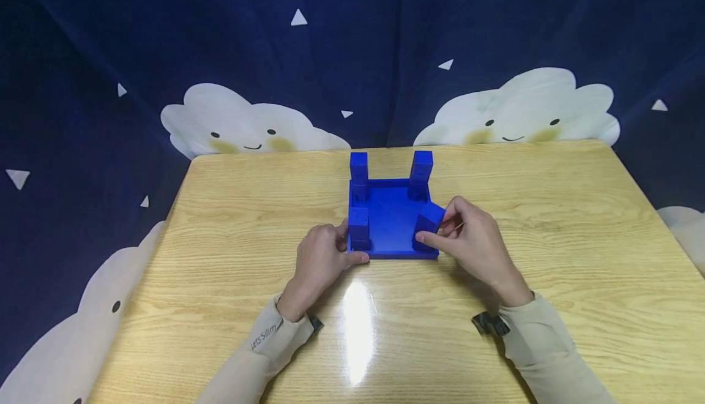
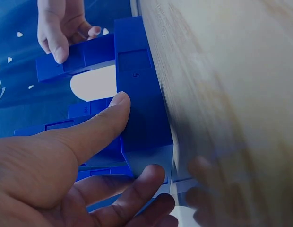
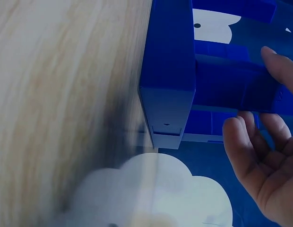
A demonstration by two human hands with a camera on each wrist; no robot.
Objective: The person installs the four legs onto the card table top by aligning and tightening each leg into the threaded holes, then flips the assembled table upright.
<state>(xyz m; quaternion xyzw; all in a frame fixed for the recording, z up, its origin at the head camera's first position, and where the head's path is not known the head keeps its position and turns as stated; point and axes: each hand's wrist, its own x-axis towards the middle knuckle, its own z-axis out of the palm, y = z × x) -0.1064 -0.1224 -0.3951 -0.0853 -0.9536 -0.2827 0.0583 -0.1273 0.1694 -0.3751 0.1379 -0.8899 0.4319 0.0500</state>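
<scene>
A shallow blue square base [image 1: 391,220] with a raised rim lies on the table, with a blue post standing at each corner. My left hand [image 1: 319,254] grips its front left corner beside the front left post [image 1: 359,228]. In the left wrist view the thumb [image 2: 119,105] presses the front wall, marked with a small 5, while other fingers touch the left side. My right hand [image 1: 476,242] pinches the front right post [image 1: 431,215], which leans to the right. The right wrist view shows that post [image 3: 222,82] meeting the base [image 3: 168,52] at its lower end.
Two more posts, the back left one [image 1: 359,168] and the back right one [image 1: 421,168], rise at the far corners. A light wooden table [image 1: 248,208] carries everything. Behind it hangs a dark blue curtain [image 1: 352,55] with clouds and triangles.
</scene>
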